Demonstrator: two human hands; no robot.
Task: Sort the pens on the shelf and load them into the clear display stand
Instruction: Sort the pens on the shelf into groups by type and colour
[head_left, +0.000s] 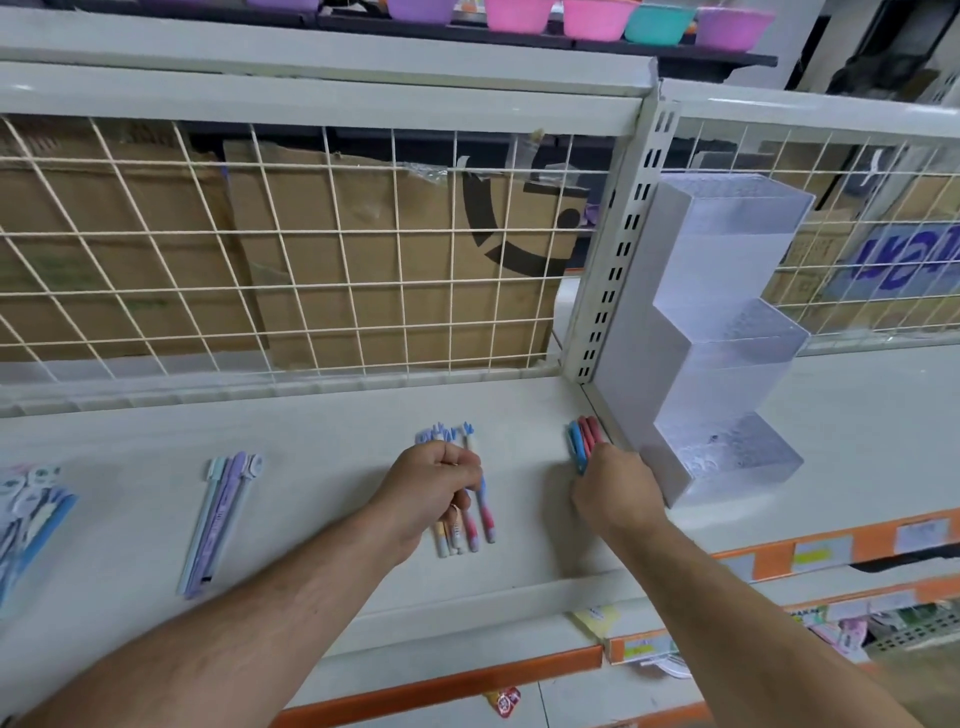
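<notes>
1. Head view, counts: one clear display stand (727, 364) with three stepped tiers stands on the white shelf (337, 415); nothing shows inside it.
2. Four groups of pens lie on the shelf, all to the left of the stand.
3. Just beside the stand's lowest step lie the red and blue pens (583, 441): at least three, one blue and two red.
4. The right hand (613, 488) covers their near ends with its fingers bent down. Whether the fingers grip the pens cannot be told.
5. Further left of the stand, the left hand (434, 488) is curled in a fist round the blue-and-pink pens (480, 514). At least four lower ends stick out below the fist.
6. Well left of the stand lie the pastel pens (218, 519), about four, side by side.
7. Farthest from the stand, at the frame's edge, lie the cat-topped pens (26, 509); their number is unclear.
8. Above the stand, at least five plastic bowls (597, 18) sit in pink, teal and purple.
9. Writing: a cardboard box (904, 260) behind the wire grid (311, 234) bears blue lettering that cannot be read. The price labels (823, 553) below the stand are too blurred to read.
</notes>
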